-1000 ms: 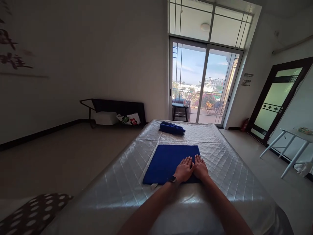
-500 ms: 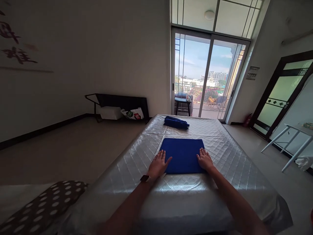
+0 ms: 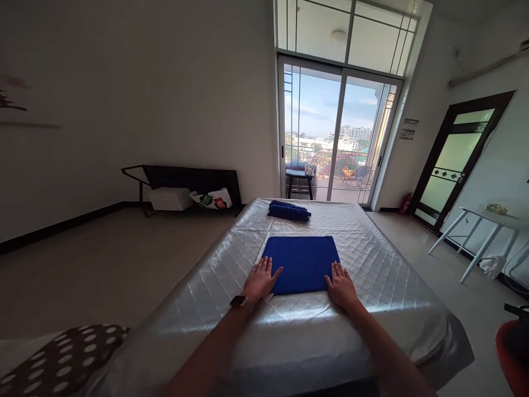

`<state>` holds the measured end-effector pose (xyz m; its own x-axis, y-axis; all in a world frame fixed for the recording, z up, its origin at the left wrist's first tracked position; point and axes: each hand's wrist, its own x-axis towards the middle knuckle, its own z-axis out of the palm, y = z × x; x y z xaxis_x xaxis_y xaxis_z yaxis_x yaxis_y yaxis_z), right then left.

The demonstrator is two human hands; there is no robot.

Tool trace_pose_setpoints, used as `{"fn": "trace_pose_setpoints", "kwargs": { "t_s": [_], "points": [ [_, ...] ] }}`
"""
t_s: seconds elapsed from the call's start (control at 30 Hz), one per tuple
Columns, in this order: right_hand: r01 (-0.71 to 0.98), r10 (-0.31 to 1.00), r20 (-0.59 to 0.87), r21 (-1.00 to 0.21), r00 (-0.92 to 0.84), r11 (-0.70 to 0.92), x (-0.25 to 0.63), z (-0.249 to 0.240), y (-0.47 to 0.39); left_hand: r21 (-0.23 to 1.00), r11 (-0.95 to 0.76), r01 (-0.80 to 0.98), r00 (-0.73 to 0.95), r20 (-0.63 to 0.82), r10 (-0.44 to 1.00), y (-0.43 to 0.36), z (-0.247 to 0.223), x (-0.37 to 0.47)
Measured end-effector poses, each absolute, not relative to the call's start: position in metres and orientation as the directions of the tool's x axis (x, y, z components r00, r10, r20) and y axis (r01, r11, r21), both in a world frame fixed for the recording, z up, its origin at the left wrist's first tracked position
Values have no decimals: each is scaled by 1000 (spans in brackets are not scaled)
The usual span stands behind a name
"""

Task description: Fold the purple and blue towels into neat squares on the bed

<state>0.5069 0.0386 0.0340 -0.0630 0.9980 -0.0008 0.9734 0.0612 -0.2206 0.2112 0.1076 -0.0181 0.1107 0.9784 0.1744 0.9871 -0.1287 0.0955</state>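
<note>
A blue cloth (image 3: 301,262), folded into a flat rectangle, lies on a table with a shiny silver quilted cover (image 3: 231,275). My left hand (image 3: 262,278) rests flat at the cloth's left edge, fingers stretched out and thumb spread onto the fabric. At the near right corner, my right hand (image 3: 341,284) lies palm down with its fingers extended along the edge. Neither hand grasps anything. Farther back on the cover is a dark blue rolled cloth (image 3: 289,211), apart from both hands.
A brown polka-dot cloth (image 3: 70,353) lies at the lower left. Along the left wall stands a black bench (image 3: 194,179) with a white box (image 3: 170,199) underneath. A white stool (image 3: 496,218) is on the right, and something red (image 3: 512,350) shows at the lower right edge.
The view has turned slightly to the right, so the scene sits farther left. My right hand has slid toward me along the cloth's right edge. My left hand stays at the left edge.
</note>
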Motion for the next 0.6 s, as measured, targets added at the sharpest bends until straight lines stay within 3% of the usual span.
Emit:
{"fn": "trace_pose_setpoints", "kwargs": {
  "t_s": [0.1,0.2,0.37,0.47,0.6],
  "points": [
    [969,997,-2,-236,-75,73,507,32,40,69,-169,983,147,244,959,107,-13,241],
    [969,997,13,-236,-77,78,508,29,42,58,-368,928,336,297,894,96,-8,300],
    [972,993,6,-206,-117,115,510,26,41,111,-542,833,504,249,827,79,-6,384],
    [971,993,-1,-207,-120,117,510,27,41,128,-524,842,495,200,845,78,-8,381],
    [971,996,2,-223,-93,91,508,29,41,63,-491,869,478,154,865,79,-13,320]
  ]
}}
